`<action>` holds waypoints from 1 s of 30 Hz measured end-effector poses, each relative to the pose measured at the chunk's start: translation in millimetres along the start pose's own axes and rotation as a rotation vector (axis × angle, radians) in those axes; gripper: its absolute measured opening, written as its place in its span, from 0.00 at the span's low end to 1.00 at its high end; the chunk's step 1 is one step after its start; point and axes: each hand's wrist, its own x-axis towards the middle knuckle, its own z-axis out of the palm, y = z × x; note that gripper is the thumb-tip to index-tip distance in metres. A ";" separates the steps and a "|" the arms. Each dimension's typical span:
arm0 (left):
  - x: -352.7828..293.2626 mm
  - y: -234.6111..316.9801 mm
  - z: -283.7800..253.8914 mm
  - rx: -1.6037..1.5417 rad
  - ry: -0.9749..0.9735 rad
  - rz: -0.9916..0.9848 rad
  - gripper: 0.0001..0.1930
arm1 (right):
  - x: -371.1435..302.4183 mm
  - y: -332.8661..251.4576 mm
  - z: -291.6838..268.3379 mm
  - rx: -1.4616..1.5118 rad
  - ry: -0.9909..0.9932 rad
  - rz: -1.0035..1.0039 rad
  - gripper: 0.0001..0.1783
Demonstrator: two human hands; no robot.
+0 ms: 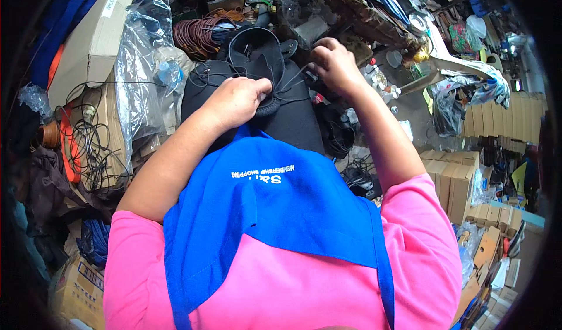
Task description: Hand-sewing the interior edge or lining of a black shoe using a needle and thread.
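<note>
A black shoe [256,52] with loose laces rests on my dark-clothed lap, its opening away from me and its toe towards me. My left hand [240,100] is closed over the front of the shoe, thumb and forefinger pinched together near the lacing; what lies between them is hidden. Up and to the right of the shoe, my right hand [335,66] pinches a thin dark shoelace [293,84] that runs back to the shoe. More thin black cord [202,75] lies looped at the shoe's left side.
A coil of reddish-brown cord [202,35] sits beyond the shoe. On the left stand a cardboard box [88,49], clear plastic sheeting [143,90] and tangled black cord [91,137]. Other black shoes [336,131] lie right of my lap. Stacked cardboard boxes [451,181] stand farther right.
</note>
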 end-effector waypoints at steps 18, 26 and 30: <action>-85.0 -44.8 -34.9 0.393 0.163 0.019 0.11 | -33.2 22.2 -7.3 -0.339 -0.221 -0.239 0.08; -42.1 33.7 -71.8 -0.744 0.378 0.251 0.02 | 9.2 -58.1 -18.0 1.443 0.119 0.146 0.13; -41.1 46.7 -36.1 -1.286 -0.150 0.096 0.06 | 4.9 -81.4 -15.8 1.334 -0.398 -0.048 0.13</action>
